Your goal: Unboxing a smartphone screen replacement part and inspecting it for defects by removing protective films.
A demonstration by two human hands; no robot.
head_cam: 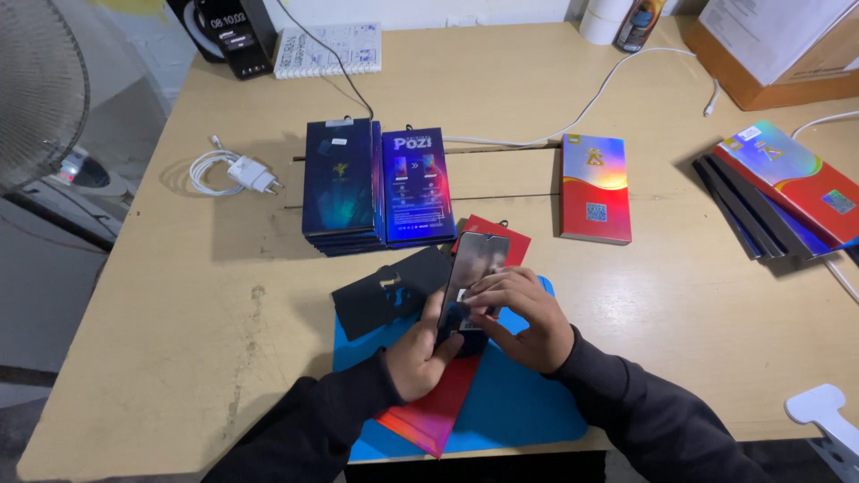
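My left hand (416, 353) grips the lower end of a dark, glossy phone screen panel (472, 268), held tilted above a blue work mat (523, 402). My right hand (523, 317) rests on the panel's lower part, its fingertips pinching a small white tab on the glass. A red flat package (429, 411) lies on the mat under my hands. Another red package (512, 243) shows behind the panel. A black foam insert (385, 291) lies at the mat's upper left.
Two stacks of dark blue boxes (338, 183) (417, 183) stand behind the mat. A red and iridescent box (595, 188) lies to the right, more boxes (778, 183) at far right. A white charger with cable (237, 172), a fan (36, 89), a notebook (329, 49) and a cardboard box (769, 54) surround.
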